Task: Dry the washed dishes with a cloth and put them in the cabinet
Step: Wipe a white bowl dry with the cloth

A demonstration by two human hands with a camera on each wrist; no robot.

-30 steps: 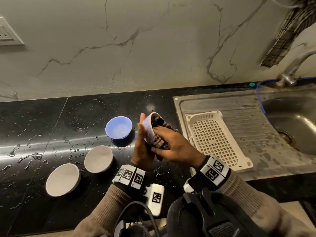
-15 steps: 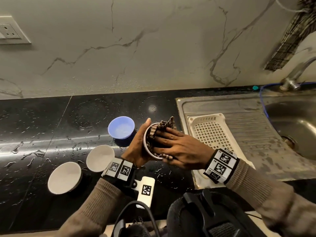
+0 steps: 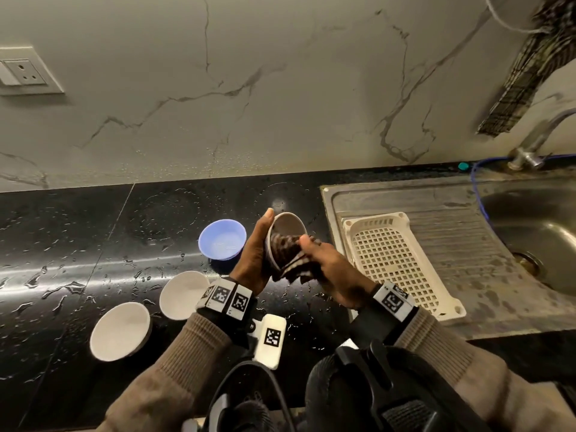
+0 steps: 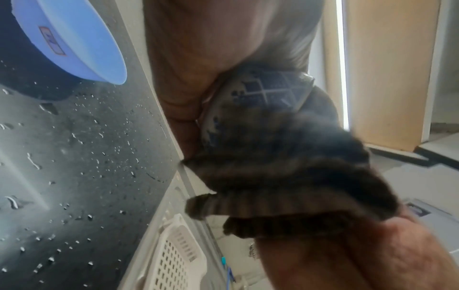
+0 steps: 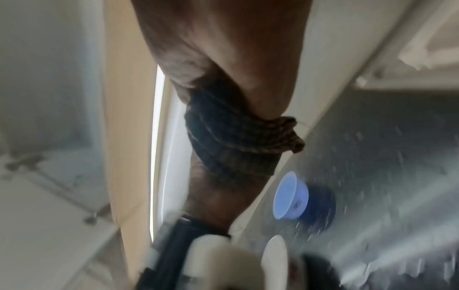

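we hold the cup (image 3: 285,236) tilted above the wet bench (image 3: 93,232), left hand (image 3: 254,260) with fingers curled round its outside, right hand (image 3: 330,269) pinching the cloth (image 3: 290,257) stuffed into its mouth, just right of the blue bowl (image 3: 222,239), two white bowls (image 3: 184,294) nearer us.

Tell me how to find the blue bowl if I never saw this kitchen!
Start at the steel sink on the right and go left across the wet black counter. Just past the hands, toward the wall, sits the blue bowl. The other two bowls standing nearby are white, so it is the only blue one.
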